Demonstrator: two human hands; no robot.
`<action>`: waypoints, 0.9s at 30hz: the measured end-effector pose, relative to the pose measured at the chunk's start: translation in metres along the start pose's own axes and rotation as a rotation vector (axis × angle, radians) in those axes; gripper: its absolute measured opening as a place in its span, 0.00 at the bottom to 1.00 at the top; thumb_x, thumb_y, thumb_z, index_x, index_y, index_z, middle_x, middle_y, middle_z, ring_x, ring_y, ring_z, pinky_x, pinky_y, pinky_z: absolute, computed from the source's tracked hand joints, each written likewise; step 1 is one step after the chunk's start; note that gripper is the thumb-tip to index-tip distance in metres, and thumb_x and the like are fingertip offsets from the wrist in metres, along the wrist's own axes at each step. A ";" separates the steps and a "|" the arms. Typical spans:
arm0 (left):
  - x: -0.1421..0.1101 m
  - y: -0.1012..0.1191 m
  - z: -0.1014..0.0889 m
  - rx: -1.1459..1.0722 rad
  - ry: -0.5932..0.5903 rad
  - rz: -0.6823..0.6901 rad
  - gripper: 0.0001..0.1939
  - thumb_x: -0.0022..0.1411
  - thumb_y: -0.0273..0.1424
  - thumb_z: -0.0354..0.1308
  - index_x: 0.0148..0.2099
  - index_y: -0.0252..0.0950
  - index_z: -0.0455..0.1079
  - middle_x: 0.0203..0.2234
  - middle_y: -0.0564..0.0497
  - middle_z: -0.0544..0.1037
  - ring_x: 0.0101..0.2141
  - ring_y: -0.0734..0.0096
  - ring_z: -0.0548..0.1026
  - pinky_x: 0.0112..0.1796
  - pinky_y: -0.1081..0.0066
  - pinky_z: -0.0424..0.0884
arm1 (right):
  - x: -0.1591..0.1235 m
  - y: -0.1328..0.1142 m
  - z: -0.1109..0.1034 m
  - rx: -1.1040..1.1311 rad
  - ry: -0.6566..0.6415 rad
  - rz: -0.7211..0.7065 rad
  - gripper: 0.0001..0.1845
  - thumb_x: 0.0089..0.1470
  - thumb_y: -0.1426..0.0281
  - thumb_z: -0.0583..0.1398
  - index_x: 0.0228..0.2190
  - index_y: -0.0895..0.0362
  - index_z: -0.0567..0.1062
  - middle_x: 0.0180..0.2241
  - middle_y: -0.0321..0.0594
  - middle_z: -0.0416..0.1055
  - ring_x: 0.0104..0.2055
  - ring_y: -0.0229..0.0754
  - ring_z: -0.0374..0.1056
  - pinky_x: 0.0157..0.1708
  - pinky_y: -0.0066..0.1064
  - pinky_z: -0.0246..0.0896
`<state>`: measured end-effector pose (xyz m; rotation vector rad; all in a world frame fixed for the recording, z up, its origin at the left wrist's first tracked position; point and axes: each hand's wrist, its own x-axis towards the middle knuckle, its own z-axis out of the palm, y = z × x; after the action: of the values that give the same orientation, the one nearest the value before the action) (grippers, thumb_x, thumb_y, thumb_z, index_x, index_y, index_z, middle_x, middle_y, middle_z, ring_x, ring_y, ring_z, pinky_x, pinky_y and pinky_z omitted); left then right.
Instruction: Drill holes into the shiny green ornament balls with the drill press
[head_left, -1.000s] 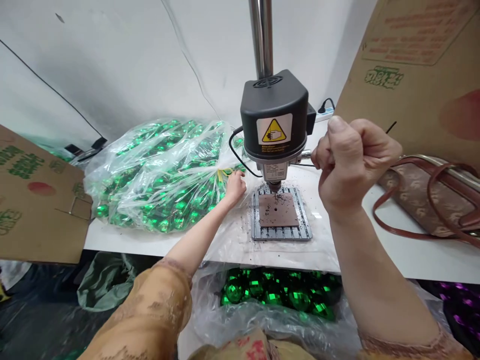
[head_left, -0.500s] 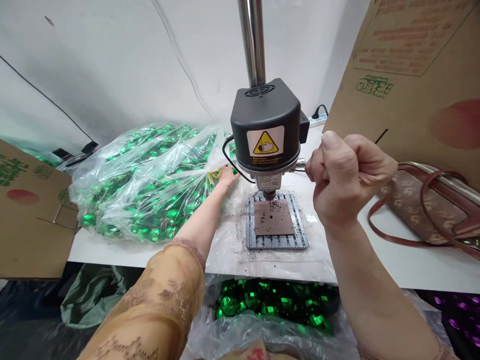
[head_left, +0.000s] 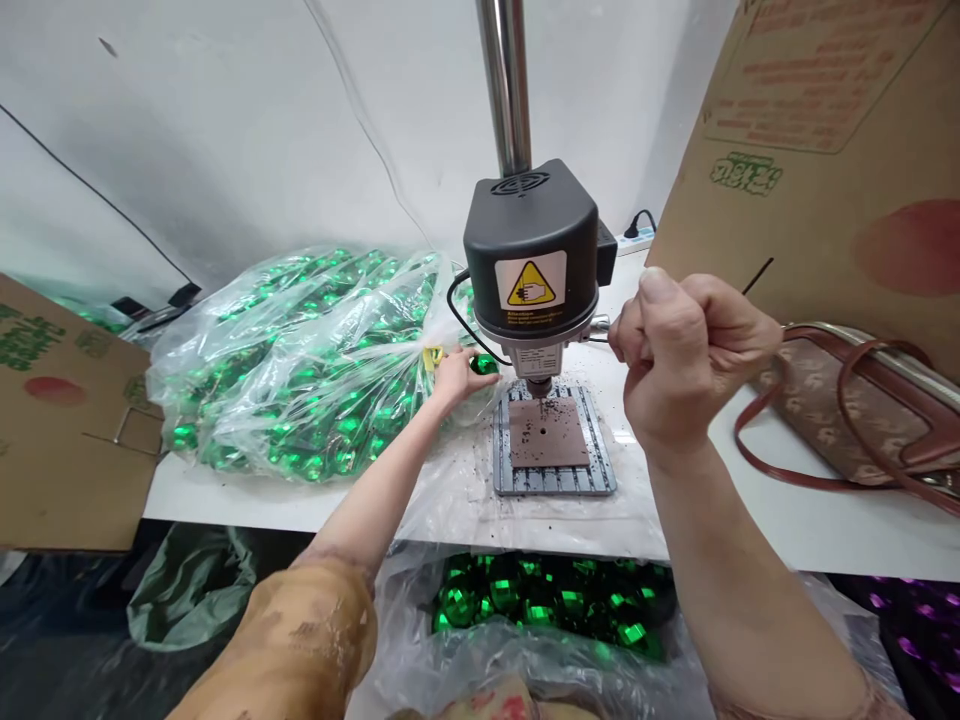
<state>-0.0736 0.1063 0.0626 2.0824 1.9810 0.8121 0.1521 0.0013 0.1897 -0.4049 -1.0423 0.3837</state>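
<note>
Left hand (head_left: pixel 454 378) pinches a green ball (head_left: pixel 484 365) beside the base plate (head_left: pixel 555 483), near its back left corner; right hand (head_left: pixel 679 355) is fisted, apparently round the drill lever (head_left: pixel 599 328). Too light a pinch could drop the glossy ball.

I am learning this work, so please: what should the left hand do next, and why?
Probably carry the green ball to the brown plate: the left hand holds it nearby, and the plate lies under the drill chuck, with no ball on it.
</note>
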 end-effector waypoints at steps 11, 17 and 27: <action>-0.111 -0.031 -0.028 -0.008 -0.321 0.499 0.29 0.54 0.36 0.67 0.57 0.37 0.68 0.59 0.41 0.71 0.68 0.43 0.55 0.65 0.47 0.55 | 0.000 -0.001 0.000 -0.041 0.052 0.018 0.28 0.55 0.66 0.62 0.14 0.55 0.52 0.11 0.28 0.48 0.14 0.29 0.48 0.17 0.32 0.39; -0.105 -0.041 -0.039 0.068 -0.402 0.563 0.32 0.53 0.32 0.66 0.61 0.42 0.69 0.69 0.42 0.59 0.70 0.36 0.45 0.65 0.35 0.39 | 0.000 -0.002 -0.002 -0.012 0.039 0.051 0.27 0.54 0.67 0.63 0.13 0.55 0.54 0.11 0.28 0.49 0.14 0.29 0.48 0.18 0.32 0.40; -0.139 0.014 -0.035 -1.152 -0.128 -0.112 0.28 0.59 0.40 0.65 0.60 0.43 0.67 0.44 0.46 0.77 0.40 0.62 0.77 0.44 0.61 0.74 | -0.002 -0.002 -0.003 -0.027 0.037 0.047 0.27 0.55 0.67 0.62 0.13 0.55 0.54 0.11 0.28 0.48 0.15 0.29 0.49 0.19 0.32 0.42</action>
<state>-0.0750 -0.0376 0.0600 1.2591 1.0576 1.3078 0.1540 -0.0014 0.1882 -0.4598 -1.0038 0.4028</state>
